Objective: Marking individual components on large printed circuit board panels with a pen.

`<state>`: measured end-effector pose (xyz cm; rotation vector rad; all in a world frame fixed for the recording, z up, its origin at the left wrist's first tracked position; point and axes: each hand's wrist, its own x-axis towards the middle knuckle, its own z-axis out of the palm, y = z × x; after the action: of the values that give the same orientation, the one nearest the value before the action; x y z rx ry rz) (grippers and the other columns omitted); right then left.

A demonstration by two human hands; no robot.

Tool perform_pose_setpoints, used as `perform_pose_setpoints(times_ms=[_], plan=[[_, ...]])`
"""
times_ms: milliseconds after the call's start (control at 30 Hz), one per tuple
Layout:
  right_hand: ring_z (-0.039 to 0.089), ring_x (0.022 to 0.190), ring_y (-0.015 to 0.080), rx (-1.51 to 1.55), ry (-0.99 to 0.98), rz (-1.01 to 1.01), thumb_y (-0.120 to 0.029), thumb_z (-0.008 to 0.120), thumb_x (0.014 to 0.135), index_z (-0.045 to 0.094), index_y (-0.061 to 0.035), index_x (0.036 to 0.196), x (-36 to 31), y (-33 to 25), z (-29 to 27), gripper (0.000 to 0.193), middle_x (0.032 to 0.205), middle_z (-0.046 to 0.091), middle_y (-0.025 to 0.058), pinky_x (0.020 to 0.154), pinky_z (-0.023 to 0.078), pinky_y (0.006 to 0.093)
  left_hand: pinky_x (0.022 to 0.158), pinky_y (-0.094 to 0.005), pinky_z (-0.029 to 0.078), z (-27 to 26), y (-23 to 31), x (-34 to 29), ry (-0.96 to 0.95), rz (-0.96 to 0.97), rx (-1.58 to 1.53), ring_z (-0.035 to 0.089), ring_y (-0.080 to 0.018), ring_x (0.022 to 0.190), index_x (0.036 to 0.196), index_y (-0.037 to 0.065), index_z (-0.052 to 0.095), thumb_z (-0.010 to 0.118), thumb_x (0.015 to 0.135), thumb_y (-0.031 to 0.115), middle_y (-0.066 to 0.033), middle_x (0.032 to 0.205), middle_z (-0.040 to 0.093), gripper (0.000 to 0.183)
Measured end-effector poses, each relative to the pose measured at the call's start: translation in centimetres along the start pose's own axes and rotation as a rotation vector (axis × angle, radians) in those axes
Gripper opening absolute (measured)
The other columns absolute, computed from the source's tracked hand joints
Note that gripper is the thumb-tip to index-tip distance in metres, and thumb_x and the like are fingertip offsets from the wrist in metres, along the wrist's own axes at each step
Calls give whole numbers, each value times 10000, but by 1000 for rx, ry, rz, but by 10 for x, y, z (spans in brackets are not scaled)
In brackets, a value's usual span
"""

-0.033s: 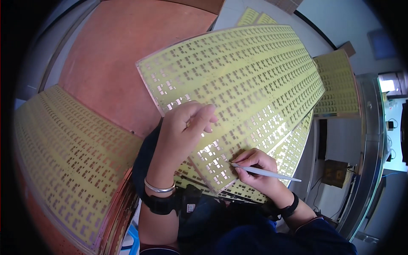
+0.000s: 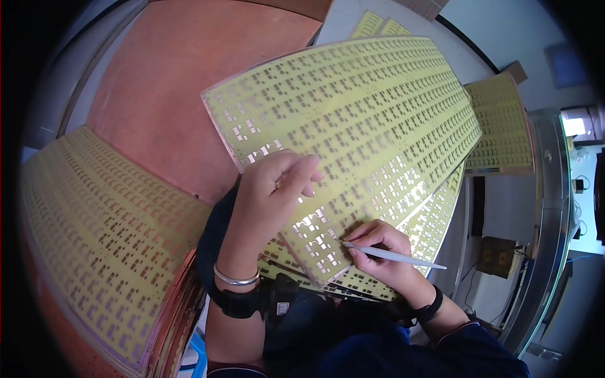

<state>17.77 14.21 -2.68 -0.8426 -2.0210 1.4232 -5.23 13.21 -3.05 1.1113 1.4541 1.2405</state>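
Fingers [image 2: 368, 235] of the right hand [image 2: 386, 249] are pinched around a slim, pale, pen-shaped tool [image 2: 409, 258], and it's pointing at the circuit-board panel [image 2: 353, 126] right by its lower corner! No visible change between these 2 frames: the tool's tip stays at the same group of metallic pads, so the work looks fixed on that spot; whether it touches, I can't tell. The panel lies tilted across the middle, its lower corner toward the body, overlapping another patterned panel [image 2: 441, 211] past its right edge. Look at the poses: right wrist low, palm turned in, tool's tail angling away right. The left hand [image 2: 274, 183] arches over the panel's left edge, fingers curled, thumb forward, nothing visible inside; I can't tell whether it's gripping. Off left, 1 stack of patterned panels [image 2: 113, 239] sits beside a copper-coloured sheet [image 2: 208, 75].
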Motion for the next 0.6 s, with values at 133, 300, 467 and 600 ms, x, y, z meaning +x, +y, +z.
perform_pose_setpoints(times_ms=[133, 300, 467, 600], plan=[[627, 780, 168, -27, 9, -14, 13, 697, 758, 592, -35, 848, 2, -2, -1, 146, 883, 644, 91, 661, 497, 256, 548, -246, 403, 3, 0, 1, 74, 42, -82, 524, -88, 568, 740, -21, 629, 559, 909, 270, -48, 606, 570, 344], [628, 798, 192, -54, 2, -13, 15, 698, 748, 601, -38, 840, 3, -5, -1, 143, 883, 645, 92, 684, 499, 275, 549, -246, 401, 2, -1, 1, 72, 50, -88, 520, -83, 573, 741, -19, 631, 561, 911, 277, -44, 607, 569, 349], [629, 796, 197, -64, 5, -15, 16, 700, 741, 604, -39, 834, 3, -5, 0, 144, 877, 642, 95, 682, 500, 276, 552, -245, 401, 3, 0, 0, 79, 41, -84, 519, -83, 576, 740, -21, 631, 560, 914, 282, -45, 609, 569, 356], [629, 797, 204, -83, 14, -39, 15, 702, 737, 605, -38, 833, 3, -3, 1, 146, 872, 639, 98, 683, 500, 276, 550, -244, 401, 3, -3, 0, 74, 52, -83, 519, -83, 575, 739, -21, 632, 560, 914, 284, -46, 606, 567, 359]])
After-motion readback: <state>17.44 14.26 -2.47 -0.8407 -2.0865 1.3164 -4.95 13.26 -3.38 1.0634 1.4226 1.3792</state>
